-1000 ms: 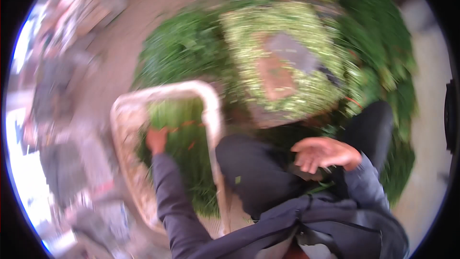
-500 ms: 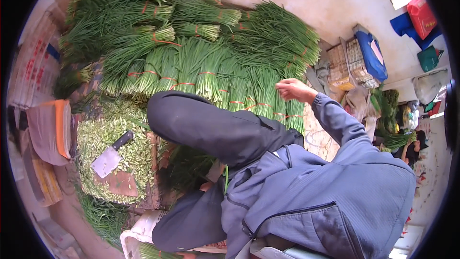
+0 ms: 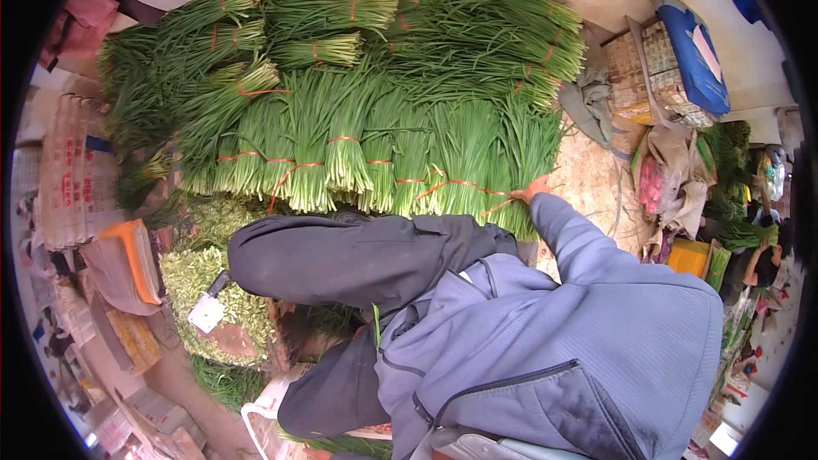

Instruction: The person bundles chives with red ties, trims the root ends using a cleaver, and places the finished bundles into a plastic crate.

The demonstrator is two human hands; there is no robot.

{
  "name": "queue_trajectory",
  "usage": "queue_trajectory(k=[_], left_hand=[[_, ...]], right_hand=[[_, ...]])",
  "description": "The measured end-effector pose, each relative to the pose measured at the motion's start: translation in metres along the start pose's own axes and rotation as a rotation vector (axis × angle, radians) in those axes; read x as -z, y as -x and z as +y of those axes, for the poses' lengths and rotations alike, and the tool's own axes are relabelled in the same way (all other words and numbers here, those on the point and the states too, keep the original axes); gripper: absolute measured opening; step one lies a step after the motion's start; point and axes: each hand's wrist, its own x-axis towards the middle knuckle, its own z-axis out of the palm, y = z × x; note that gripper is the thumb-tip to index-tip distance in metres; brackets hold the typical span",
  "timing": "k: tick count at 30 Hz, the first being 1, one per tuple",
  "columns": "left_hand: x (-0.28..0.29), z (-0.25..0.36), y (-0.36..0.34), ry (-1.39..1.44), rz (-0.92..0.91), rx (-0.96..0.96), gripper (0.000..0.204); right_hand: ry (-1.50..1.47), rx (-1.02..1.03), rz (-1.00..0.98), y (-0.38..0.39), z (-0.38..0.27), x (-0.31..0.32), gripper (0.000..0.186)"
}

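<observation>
My right hand (image 3: 533, 190) rests at the right end of the front row of garlic chives, its fingers closed on a banded bunch of chives (image 3: 514, 215) near its orange tie. The fingertips are partly lost among the stalks. Of my left hand only a sliver of skin shows at the bottom edge, below my leg, so its fingers are hidden. A cleaver (image 3: 206, 313) with a dark handle lies on a block covered with chopped pale stalk ends (image 3: 189, 277), left of my knee. My raised leg hides part of the block.
Tied bunches of chives (image 3: 332, 13) are stacked behind the front row. A white plastic crate (image 3: 256, 413) stands by my lower leg. Far right are a woven basket (image 3: 635, 68) with a blue cover and sacks (image 3: 682, 162). A folded bag with an orange edge (image 3: 128, 264) lies left.
My right hand has come down from above the bunches onto the chives at the row's right end. The view has shifted, and my leg now covers more of the cleaver's handle.
</observation>
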Motion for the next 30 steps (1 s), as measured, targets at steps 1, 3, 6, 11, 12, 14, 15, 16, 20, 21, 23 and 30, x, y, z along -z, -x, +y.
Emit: queue_trajectory(k=[1,3,6,11,12,14,15,16,20,21,23,30], left_hand=[[0.002,0.007,0.001,0.019,-0.01,0.003,0.045],[0.021,0.001,0.004,0.076,0.019,0.023,0.044],[0.08,-0.001,-0.014,0.238,0.072,-0.11,0.042],[0.053,0.168,0.038,0.802,0.029,-0.383,0.063],[0.04,0.239,0.091,0.753,0.031,-0.44,0.068],[0.039,0.275,0.12,0.512,-0.143,-0.675,0.075],[0.028,0.295,0.139,0.646,-0.253,-0.725,0.09],[0.018,0.319,0.157,0.577,-0.264,-0.872,0.097],[0.01,0.372,0.179,0.206,0.112,-1.364,0.117],[0.013,0.384,0.182,0.227,0.221,-1.477,0.117],[0.033,0.385,0.165,0.18,0.403,-1.639,0.098],[0.074,0.354,0.13,0.107,0.267,-1.064,0.102]], right_hand=[[-0.051,0.016,0.053,-0.002,0.006,0.002,0.132],[-0.008,0.177,0.082,-0.002,0.01,0.02,0.108],[-0.251,0.168,-0.226,-0.009,0.007,0.073,0.051],[-1.236,0.299,-1.133,0.09,-0.113,0.163,0.038],[-1.314,0.402,-1.151,0.126,-0.149,0.168,0.039],[-1.407,0.579,-1.191,0.196,-0.225,0.161,0.042],[-1.376,0.654,-1.324,0.24,-0.255,0.157,0.042],[-1.33,0.744,-1.469,0.295,-0.277,0.157,0.043],[-0.948,0.653,-1.954,0.467,-0.313,0.144,0.052],[-0.846,0.712,-2.04,0.497,-0.317,0.135,0.055],[-0.523,0.807,-2.059,0.558,-0.31,0.132,0.06],[0.325,1.869,-1.267,0.592,-0.441,0.004,0.062]])
